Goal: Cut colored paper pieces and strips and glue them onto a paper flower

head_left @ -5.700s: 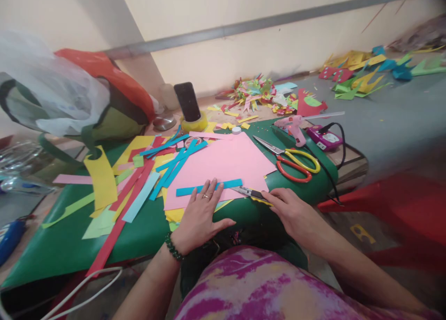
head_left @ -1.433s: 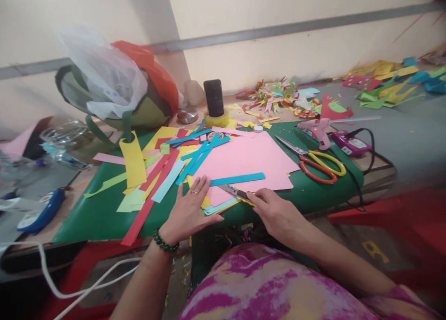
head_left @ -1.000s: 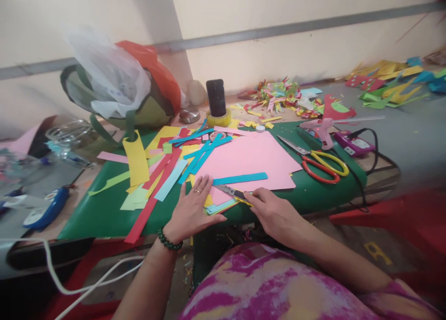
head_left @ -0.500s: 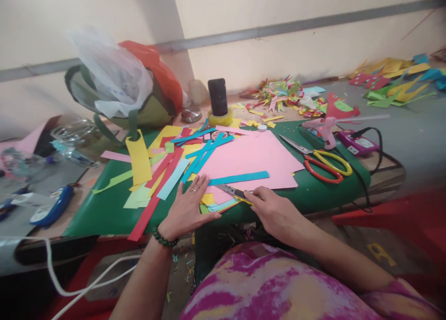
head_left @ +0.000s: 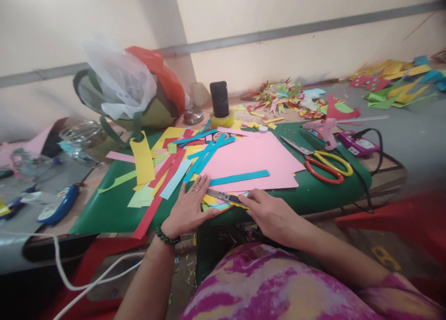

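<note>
My right hand (head_left: 270,213) is closed around a utility knife (head_left: 228,198), its blade pointing left toward my other hand. The blade lies along the front edge of a large pink paper sheet (head_left: 251,155). My left hand (head_left: 191,201) rests with fingers spread at the sheet's left front corner, by the end of a blue paper strip (head_left: 240,177) lying across the pink. Under the knife, layered yellow, green and light blue papers (head_left: 211,200) show. Left of my hand lie a red strip (head_left: 149,218), a light blue strip (head_left: 176,178) and a yellow piece (head_left: 142,162).
Scissors (head_left: 322,164) lie right of the pink sheet, before a pink glue gun (head_left: 324,129) and a purple box (head_left: 357,143) with a cable. A phone (head_left: 219,99) stands on a tape roll (head_left: 223,120) at the back. A green bag (head_left: 149,111) stands back left.
The knife has slid a little to the left along the front edge of the pink sheet, with my right hand. My left hand stays in about the same place.
</note>
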Motion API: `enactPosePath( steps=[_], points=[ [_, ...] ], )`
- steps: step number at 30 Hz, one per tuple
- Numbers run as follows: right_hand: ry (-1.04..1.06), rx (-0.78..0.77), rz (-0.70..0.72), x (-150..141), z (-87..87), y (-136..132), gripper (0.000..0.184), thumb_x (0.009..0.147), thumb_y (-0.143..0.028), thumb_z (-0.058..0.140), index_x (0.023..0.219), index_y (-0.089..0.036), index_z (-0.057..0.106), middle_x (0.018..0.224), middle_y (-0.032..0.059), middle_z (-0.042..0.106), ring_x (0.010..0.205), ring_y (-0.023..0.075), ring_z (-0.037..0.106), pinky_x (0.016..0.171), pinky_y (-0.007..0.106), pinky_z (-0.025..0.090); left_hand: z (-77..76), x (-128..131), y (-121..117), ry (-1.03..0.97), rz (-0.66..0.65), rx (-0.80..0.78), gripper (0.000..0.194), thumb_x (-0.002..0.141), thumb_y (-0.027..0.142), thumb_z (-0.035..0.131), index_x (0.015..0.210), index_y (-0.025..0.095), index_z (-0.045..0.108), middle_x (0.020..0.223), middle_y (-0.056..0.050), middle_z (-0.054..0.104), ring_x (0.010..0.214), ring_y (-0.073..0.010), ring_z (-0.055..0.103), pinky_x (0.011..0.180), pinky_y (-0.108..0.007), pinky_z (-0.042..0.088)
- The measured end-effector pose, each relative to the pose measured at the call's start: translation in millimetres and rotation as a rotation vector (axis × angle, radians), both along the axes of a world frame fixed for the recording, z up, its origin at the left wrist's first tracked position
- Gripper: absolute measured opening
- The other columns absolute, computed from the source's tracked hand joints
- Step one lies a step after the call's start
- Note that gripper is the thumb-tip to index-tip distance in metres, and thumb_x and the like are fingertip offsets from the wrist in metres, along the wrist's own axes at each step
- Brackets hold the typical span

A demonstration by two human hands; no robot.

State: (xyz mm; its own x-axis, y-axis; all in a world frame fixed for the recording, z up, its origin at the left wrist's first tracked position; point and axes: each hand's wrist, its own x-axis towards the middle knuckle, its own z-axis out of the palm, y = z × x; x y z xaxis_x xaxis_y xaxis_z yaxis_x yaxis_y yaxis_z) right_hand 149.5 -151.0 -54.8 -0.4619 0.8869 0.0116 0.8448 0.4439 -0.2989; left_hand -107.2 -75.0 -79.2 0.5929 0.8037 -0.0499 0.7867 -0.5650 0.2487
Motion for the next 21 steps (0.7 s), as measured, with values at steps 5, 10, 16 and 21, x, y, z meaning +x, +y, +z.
enactPosePath(
  steps=[5,10,16,21],
  points=[
    [0.124,0.052,-0.069,19.1,-3.4,-6.2,0.041,0.093,-0.011,0.045,0.132,-0.018,0.054,0.112,0.0131,0.062,0.092,0.0215,0.065,0.079,0.035,0.057,2.1,-6.7,1.8,-0.244,0.157,-0.099,0.066,0.099,0.057,0.015,0.157,0.026,0.012,0.162,-0.006,0.019,0.150,-0.0228,0.015,0.120,-0.050,0.012],
    [0.156,0.078,-0.102,27.3,-8.6,-9.3,0.038,0.094,-0.014,0.044,0.129,-0.017,0.056,0.114,0.0127,0.062,0.095,0.0233,0.066,0.079,0.037,0.058,1.4,0.5,0.1,-0.160,0.185,-0.042,0.054,0.099,0.044,0.031,0.150,0.028,0.033,0.161,-0.006,0.025,0.149,-0.0280,0.019,0.116,-0.062,0.013],
    [0.225,0.155,-0.091,39.8,-12.9,-14.0,0.036,0.096,-0.018,0.041,0.128,-0.018,0.057,0.103,0.0105,0.062,0.086,0.0211,0.066,0.072,0.033,0.058,7.0,12.3,14.8,-0.205,0.250,0.133,0.039,0.094,0.036,0.046,0.125,0.019,0.062,0.129,-0.014,0.062,0.122,-0.0297,0.055,0.103,-0.049,0.041],
    [0.259,0.185,-0.104,46.4,-15.9,-16.7,0.036,0.096,-0.018,0.041,0.129,-0.020,0.057,0.099,0.0089,0.062,0.083,0.0201,0.066,0.069,0.032,0.057,19.5,21.5,33.6,-0.162,0.247,0.050,0.019,0.082,0.028,0.063,0.096,0.016,0.067,0.089,-0.008,0.063,0.086,-0.0247,0.062,0.079,-0.037,0.049]
  ],
)
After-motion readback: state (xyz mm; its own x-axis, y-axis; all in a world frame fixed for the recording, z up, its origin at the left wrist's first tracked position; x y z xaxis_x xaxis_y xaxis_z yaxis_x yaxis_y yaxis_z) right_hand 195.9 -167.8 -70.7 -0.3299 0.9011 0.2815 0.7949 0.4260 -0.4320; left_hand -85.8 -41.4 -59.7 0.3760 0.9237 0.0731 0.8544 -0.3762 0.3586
